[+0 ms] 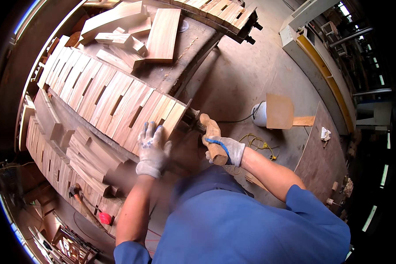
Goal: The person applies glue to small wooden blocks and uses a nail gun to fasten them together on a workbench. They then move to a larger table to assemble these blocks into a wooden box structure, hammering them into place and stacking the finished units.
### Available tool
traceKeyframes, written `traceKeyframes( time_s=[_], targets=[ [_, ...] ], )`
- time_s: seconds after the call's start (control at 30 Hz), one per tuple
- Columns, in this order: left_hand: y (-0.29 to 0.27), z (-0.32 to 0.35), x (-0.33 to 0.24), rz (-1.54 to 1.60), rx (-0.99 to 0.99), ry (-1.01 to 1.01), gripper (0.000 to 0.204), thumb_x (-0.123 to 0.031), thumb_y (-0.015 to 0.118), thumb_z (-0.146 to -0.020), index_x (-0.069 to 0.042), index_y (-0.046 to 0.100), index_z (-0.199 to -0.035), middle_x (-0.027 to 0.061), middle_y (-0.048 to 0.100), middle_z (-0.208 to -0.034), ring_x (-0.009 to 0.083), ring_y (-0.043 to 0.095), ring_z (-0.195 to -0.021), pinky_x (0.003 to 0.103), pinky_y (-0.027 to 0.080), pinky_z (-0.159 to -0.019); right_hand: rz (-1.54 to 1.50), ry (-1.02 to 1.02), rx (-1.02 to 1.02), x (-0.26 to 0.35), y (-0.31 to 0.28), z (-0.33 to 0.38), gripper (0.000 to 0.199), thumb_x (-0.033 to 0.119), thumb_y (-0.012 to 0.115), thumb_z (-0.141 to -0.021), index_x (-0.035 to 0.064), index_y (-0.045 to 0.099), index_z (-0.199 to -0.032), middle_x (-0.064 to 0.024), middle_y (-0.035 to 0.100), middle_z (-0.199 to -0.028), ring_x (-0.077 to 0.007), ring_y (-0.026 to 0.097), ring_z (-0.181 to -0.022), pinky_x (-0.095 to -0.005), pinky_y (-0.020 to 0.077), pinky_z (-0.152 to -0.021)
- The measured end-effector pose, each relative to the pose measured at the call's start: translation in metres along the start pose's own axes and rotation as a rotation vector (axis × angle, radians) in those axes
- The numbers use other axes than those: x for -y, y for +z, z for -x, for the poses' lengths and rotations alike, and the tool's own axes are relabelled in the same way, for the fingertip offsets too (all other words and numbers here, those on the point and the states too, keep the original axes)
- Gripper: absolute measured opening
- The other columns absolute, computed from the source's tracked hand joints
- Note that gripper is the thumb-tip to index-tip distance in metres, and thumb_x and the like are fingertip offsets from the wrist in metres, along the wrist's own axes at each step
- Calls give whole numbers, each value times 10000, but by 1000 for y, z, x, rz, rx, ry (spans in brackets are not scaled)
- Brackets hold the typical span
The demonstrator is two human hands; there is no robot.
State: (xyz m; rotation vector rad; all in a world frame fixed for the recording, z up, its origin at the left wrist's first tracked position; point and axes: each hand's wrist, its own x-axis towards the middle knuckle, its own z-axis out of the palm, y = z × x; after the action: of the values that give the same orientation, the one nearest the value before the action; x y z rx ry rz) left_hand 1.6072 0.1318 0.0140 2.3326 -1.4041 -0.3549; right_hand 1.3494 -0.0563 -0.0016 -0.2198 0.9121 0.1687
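Both my hands wear white knit gloves. My left hand (152, 147) lies flat with fingers spread on the near end of a row of wooden boards (114, 99) set edge to edge in a long clamp. My right hand (222, 148) grips the wooden handle (212, 137) of the clamp screw (192, 120), which sticks out from the end of the row toward me. The handle points down and to the right.
Loose boards (136, 31) lie piled on the workbench behind the row. A second clamped row (220, 11) sits at the top. Stacked short boards (83, 158) lie to the left. A hammer (77, 193), a white jug (259, 114), a yellow cord (255, 141) and a plywood sheet (321, 154) are on the floor.
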Motion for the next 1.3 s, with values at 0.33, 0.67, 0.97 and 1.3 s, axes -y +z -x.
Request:
traceKeyframes(
  time_s=[0.33,0.67,0.97,1.3],
  targets=[
    [-12,-1,-9,0,18,-49,619,-280,816,-894,-60,642,-1445,222,497,-1621,448,393,-1554,615,326,-1256,468,-198,230,22,23,18,213,314,618,-1096,101,621,-1092,-22,629,-947,-184,673,-797,-334,591,-758],
    [-8,-1,-6,13,-1,-58,607,-294,816,-895,-69,663,-1437,188,499,-1631,427,382,-1564,607,318,-1269,1580,-809,359,51,19,-10,387,395,747,-936,166,620,-1220,-81,694,-1039,-279,721,-887,-325,595,-645],
    [-7,0,-4,13,36,-78,618,-325,797,-916,-71,654,-1461,185,480,-1653,414,362,-1579,600,295,-1287,347,237,-147,70,57,-5,500,645,640,-1017,149,662,-1077,-98,703,-820,-229,691,-669,-348,545,-496],
    [-6,0,-5,7,33,-94,617,-345,789,-922,-80,658,-1464,176,461,-1673,411,347,-1589,594,291,-1292,1349,-841,-377,34,99,85,785,581,709,-1003,-3,555,-1506,-223,763,-1140,-339,785,-839,-414,661,-758]
  ],
)
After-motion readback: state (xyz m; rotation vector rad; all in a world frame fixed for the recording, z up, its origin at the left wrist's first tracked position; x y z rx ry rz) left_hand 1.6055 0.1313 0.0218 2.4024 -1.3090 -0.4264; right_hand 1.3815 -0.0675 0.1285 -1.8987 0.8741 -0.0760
